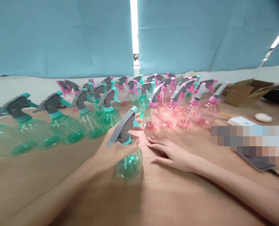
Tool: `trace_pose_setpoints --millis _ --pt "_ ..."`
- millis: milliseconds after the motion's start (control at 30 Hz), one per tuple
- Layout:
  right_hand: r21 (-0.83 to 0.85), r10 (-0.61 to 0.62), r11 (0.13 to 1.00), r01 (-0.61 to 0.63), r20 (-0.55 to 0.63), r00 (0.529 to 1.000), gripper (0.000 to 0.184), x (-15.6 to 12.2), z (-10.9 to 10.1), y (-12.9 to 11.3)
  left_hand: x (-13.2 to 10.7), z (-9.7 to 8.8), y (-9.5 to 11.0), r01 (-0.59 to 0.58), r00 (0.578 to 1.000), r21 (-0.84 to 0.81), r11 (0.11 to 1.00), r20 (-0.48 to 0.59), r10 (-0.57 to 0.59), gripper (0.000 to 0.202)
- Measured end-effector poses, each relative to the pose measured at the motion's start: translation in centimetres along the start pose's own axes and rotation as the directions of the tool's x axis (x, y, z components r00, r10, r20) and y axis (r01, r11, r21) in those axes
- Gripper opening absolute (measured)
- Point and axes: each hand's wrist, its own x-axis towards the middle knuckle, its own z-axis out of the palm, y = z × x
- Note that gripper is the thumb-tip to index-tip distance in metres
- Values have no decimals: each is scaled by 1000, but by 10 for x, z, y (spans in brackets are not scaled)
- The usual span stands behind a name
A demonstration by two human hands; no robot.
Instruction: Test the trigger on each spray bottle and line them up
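Observation:
My left hand (117, 149) is wrapped round the neck of a green clear spray bottle (129, 163) with a grey and teal trigger head. The bottle stands upright on the brown table (167, 201), near the middle. My right hand (171, 152) lies flat on the table just right of the bottle, fingers stretched out and holding nothing. Behind the hands stand several green spray bottles (66, 127) to the left and several pink spray bottles (191, 111) to the right.
Blue curtains (59, 37) hang behind the table. At the right are an opened cardboard box (245, 91), a white box (241, 121), a white mouse (263, 117), a dark flat device (259, 163) with a cable, and a blurred-out patch.

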Motion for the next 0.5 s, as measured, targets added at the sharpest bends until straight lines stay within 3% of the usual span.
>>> trace_pose_setpoints --millis 233,500 --pt "22 -1 1000 1 -5 1000 61 0 1 2 2 -3 -12 -26 988 -33 999 152 31 48" --pt "12 8 1000 -8 0 1000 62 0 1 1 0 1 -12 -62 998 24 998 26 61 26"
